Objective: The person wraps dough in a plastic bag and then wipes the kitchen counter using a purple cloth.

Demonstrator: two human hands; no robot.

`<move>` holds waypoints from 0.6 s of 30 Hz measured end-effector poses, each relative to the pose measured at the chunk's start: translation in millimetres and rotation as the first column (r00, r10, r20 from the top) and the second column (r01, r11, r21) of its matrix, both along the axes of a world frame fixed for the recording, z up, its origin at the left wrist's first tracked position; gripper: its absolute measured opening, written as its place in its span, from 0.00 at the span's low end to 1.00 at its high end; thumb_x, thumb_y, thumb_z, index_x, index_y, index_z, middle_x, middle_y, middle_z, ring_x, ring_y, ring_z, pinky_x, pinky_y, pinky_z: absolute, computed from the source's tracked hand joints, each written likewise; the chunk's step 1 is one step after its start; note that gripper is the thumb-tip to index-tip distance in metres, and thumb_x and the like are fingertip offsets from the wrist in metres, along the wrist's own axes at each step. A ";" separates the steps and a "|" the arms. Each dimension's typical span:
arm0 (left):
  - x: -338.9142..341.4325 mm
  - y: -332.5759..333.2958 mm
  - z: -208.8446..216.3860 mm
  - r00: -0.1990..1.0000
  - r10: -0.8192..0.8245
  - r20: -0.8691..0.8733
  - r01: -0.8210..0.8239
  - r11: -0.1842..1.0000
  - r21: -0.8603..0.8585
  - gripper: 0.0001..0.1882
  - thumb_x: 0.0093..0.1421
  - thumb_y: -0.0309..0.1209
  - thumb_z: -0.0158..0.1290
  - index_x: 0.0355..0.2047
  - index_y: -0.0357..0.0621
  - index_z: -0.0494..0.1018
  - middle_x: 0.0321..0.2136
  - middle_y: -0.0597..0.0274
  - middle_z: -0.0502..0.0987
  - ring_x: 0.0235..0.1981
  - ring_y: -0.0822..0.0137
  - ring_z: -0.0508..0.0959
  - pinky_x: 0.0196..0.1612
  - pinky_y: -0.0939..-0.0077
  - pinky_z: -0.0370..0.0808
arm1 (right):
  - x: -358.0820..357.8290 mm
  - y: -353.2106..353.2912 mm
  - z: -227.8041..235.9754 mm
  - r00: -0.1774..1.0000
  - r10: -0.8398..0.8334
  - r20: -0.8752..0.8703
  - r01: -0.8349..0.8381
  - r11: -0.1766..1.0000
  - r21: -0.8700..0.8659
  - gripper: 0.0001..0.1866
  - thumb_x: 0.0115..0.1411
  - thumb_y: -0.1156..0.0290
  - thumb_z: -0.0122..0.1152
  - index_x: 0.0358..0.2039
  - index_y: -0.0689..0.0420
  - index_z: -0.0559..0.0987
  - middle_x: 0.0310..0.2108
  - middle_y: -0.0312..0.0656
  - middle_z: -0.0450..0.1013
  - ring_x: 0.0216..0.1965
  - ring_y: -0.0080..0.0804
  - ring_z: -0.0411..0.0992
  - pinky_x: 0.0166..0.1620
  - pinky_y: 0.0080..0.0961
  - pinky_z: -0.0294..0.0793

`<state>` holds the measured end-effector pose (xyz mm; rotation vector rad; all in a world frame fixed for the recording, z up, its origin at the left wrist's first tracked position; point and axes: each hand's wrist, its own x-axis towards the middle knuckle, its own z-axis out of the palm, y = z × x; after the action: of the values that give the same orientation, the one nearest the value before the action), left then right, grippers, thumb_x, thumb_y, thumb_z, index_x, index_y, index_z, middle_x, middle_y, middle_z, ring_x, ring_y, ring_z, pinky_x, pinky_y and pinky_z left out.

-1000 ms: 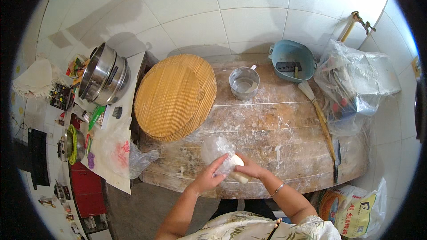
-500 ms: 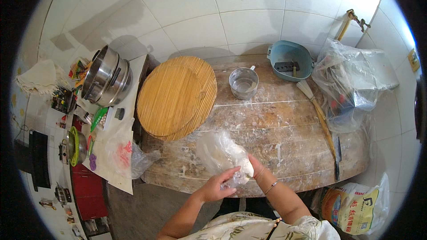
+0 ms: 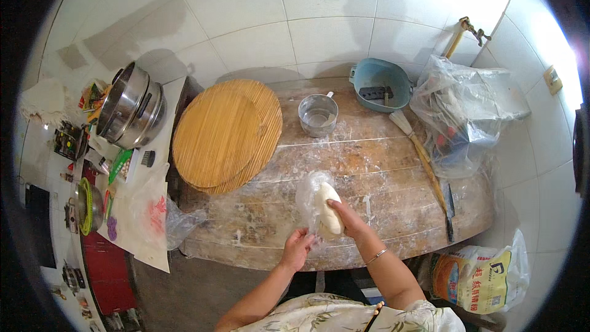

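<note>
A: Right hand (image 3: 351,220) first. We see it closed round a pale lump of dough (image 3: 329,209), fingers wrapped over the lower end, and the lump sits inside a thin clear plastic bag (image 3: 310,200). Left hand (image 3: 297,248) is just below and to the left of it, fingers pinched on the bag's lower edge.

B: So which step do we log?

A: We judge it as bagging or unbagging the dough; from this one moment we cannot tell which way it is going. Either way the next move calls for the left hand to hold the film taut while the right slides the lump along it, since soft dough clings to thin plastic.

B: And outward from the hands?

A: Under them, a floured wooden table (image 3: 381,166), worn planks with white streaks. Up and left of the hands, two round bamboo mats (image 3: 224,135) stacked and overlapping. Straight up, a small metal cup (image 3: 318,114); beyond it to the right, a blue-green basin (image 3: 381,83) against the wall. Well right, a crumpled plastic bag of goods (image 3: 464,110), a long-handled brush (image 3: 421,154) and a knife (image 3: 450,206) near the table's edge.

B: The room?

A: White tiled wall (image 3: 246,12) behind. Far left, stacked steel steamer pots (image 3: 129,114) on a cluttered counter. Down right, a printed sack (image 3: 479,276) on the floor.
</note>
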<state>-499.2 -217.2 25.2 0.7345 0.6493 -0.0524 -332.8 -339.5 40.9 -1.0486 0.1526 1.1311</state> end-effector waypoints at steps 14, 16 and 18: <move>-27.5 86.6 -12.6 0.940 0.337 0.044 -0.335 0.941 -0.048 0.07 0.60 0.29 0.50 0.39 0.43 0.72 0.34 0.64 0.76 0.34 0.69 0.76 0.36 0.71 0.73 | -35.7 73.4 -73.2 0.745 0.432 0.508 -0.063 0.804 -0.592 0.28 0.58 0.58 0.56 0.55 0.60 0.67 0.45 0.57 0.72 0.46 0.49 0.71 0.49 0.36 0.70; -29.4 88.2 -16.2 0.948 0.313 0.059 -0.312 0.950 -0.021 0.08 0.60 0.29 0.50 0.40 0.43 0.72 0.34 0.65 0.76 0.34 0.70 0.76 0.35 0.73 0.72 | -9.3 69.5 -33.5 0.721 0.468 0.511 -0.033 0.760 -0.649 0.27 0.58 0.57 0.56 0.54 0.59 0.69 0.46 0.57 0.71 0.47 0.51 0.70 0.50 0.38 0.69; -32.5 88.5 -15.2 0.946 0.325 0.001 -0.325 0.945 0.016 0.08 0.61 0.29 0.50 0.41 0.44 0.71 0.33 0.66 0.75 0.33 0.72 0.75 0.33 0.76 0.72 | 0.6 80.8 -17.2 0.619 0.444 0.648 0.092 0.779 -0.621 0.26 0.57 0.57 0.56 0.52 0.59 0.71 0.45 0.56 0.72 0.45 0.50 0.72 0.48 0.38 0.71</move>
<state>-531.7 -128.8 10.0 0.6340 0.7665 0.2568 -332.2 -258.6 23.7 -2.1179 -0.3322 0.7048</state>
